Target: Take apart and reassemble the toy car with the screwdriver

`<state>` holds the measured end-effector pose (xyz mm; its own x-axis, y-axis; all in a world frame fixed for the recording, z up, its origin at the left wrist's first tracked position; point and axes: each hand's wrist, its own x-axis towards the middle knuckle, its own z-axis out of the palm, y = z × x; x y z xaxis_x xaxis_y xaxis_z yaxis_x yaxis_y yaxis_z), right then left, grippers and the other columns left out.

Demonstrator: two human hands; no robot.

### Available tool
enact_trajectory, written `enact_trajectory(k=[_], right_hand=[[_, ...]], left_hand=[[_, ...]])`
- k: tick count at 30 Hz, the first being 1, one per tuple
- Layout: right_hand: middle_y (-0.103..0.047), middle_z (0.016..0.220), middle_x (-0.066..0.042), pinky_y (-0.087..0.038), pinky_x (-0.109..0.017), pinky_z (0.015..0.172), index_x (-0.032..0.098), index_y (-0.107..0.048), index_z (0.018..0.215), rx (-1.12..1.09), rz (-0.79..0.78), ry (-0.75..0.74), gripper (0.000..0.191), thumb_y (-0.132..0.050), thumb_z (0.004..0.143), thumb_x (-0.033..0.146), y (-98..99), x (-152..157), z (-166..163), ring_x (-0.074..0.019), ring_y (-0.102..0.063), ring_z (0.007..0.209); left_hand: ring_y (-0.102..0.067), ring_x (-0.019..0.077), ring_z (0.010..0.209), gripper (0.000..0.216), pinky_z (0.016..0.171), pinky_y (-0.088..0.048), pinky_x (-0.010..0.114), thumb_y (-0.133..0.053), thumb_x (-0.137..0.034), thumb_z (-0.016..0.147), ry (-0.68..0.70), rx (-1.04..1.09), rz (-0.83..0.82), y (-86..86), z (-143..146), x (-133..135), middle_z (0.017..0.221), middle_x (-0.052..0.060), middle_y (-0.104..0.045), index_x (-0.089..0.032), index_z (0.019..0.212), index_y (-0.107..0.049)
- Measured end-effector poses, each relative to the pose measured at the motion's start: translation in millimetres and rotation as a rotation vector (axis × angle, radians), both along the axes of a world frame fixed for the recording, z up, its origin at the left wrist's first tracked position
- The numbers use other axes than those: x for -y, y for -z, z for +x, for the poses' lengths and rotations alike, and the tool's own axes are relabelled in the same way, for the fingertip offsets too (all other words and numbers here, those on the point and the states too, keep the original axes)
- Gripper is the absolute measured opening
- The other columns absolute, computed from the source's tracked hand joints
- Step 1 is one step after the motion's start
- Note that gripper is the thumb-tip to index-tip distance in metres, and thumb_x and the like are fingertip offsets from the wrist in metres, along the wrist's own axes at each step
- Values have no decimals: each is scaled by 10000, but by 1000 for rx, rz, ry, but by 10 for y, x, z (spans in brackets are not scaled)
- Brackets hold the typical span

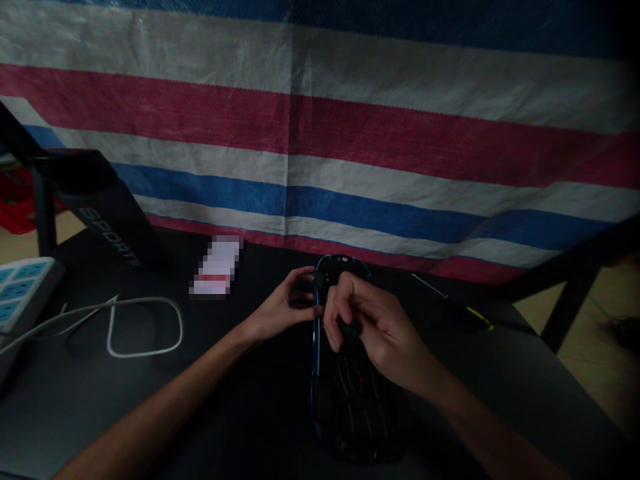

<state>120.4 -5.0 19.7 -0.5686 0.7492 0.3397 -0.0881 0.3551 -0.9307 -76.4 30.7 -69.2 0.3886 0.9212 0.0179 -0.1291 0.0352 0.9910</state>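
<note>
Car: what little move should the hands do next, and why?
Probably the right hand should reach for the screwdriver while the left hand steadies the car. The car lies underside up, both hands are on its far end, and the screwdriver lies untouched to its right.

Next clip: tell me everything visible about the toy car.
The toy car is dark, plastic-looking, with a blue rim, seemingly upside down: ribbed black underside and a red speck facing up. It lies on the black table, lengthwise away from the camera. The left hand grips its far left edge; the right hand curls its fingers onto its middle.
</note>
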Motion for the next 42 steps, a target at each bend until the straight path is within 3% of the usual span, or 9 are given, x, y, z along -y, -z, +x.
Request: enact_trajectory(k=[10,14,19,25,30,34,37,39,42], right_hand=[[-515,480,80,-316,-205,397,222,-478,698,-290,-358,-54,175,-459,731,51,102,-156,-214,-74,-404,370],[-545,548,78,-218,-178,317,214,-498,719,-334,-474,-100,149,-479,679,71,108,-251,-347,-48,-364,325],[-437,524,96,-149,-158,326,213,-521,745,-401,-549,-87,43,-541,769,184,105,-269,-460,-34,-251,344],[-402,338,74,-145,-214,334,197,-629,711,-402,-586,-176,592,-449,968,700,222,-414,-458,-63,-231,280],[-297,376,91,-155,-225,378,171,-658,705,-481,-660,-285,741,-286,1012,734,199,-593,-460,-63,-170,329],[-293,541,94,-237,-210,442,169,-622,771,-636,-692,-93,537,-475,986,639,-76,-599,-184,-65,-181,444],[-348,640,77,-304,-210,506,182,-628,881,-526,-569,193,300,-645,898,481,-175,-541,270,-70,-265,506],[-362,655,83,-299,-214,512,191,-617,877,-331,-494,375,267,-734,812,422,-74,-495,582,-60,-263,509],[-398,638,82,-221,-227,477,198,-610,861,-187,-453,506,379,-764,777,534,312,-430,899,-64,-274,490]], left_hand=[[-600,307,1258,781,1106,-448,527,-923,-274,720,-4,27,16,96,-1,-39,1423,132,-543,-240,1391,-524],[-632,302,1212,701,1043,-505,489,-921,-294,730,-10,39,29,88,0,-32,1357,101,-601,-230,1324,-555],[-629,320,1258,662,1064,-507,489,-931,-243,706,-16,43,19,110,16,-41,1301,92,-664,-212,1259,-568],[-629,336,1280,707,1127,-460,507,-939,-291,689,-41,51,29,152,17,-46,1370,114,-656,-218,1294,-580],[-620,325,1283,694,1137,-444,512,-895,-315,766,-27,17,44,82,11,-43,1385,116,-647,-229,1367,-559],[-626,298,1229,728,1123,-446,531,-898,-312,756,-18,-18,62,101,-14,-82,1416,122,-596,-255,1394,-551],[-637,269,1175,722,1106,-454,535,-885,-301,777,-24,-34,62,136,-42,-102,1452,122,-553,-281,1412,-543],[-647,262,1143,725,1089,-463,544,-880,-292,783,-21,-36,55,149,-55,-108,1455,122,-548,-288,1422,-539],[-649,258,1133,712,1098,-452,556,-875,-287,789,-21,-34,53,156,-61,-116,1451,115,-550,-293,1419,-545]])
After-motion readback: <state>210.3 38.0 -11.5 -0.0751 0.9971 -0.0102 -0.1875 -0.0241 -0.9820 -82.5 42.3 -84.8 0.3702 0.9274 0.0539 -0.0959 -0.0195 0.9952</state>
